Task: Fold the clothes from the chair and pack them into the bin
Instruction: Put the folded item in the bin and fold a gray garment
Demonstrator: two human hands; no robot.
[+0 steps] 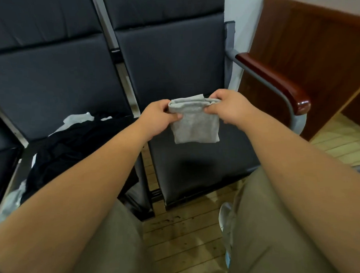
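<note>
Head view: left hand [160, 114] and right hand [229, 108] pinch a grey cloth [195, 127], nearly folded (no bin seen); dark pile [73, 150] at left waits.

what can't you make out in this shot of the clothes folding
Head view:
- bin: outside the frame; place and contents unknown.
- dark clothes pile: near part behind the left forearm, black folds merge; garment count unclear.
- grey cloth: folded, top corners pinched by left hand and right hand; garment type unclear.
- pale object on the floor: mostly behind the right leg.
</note>
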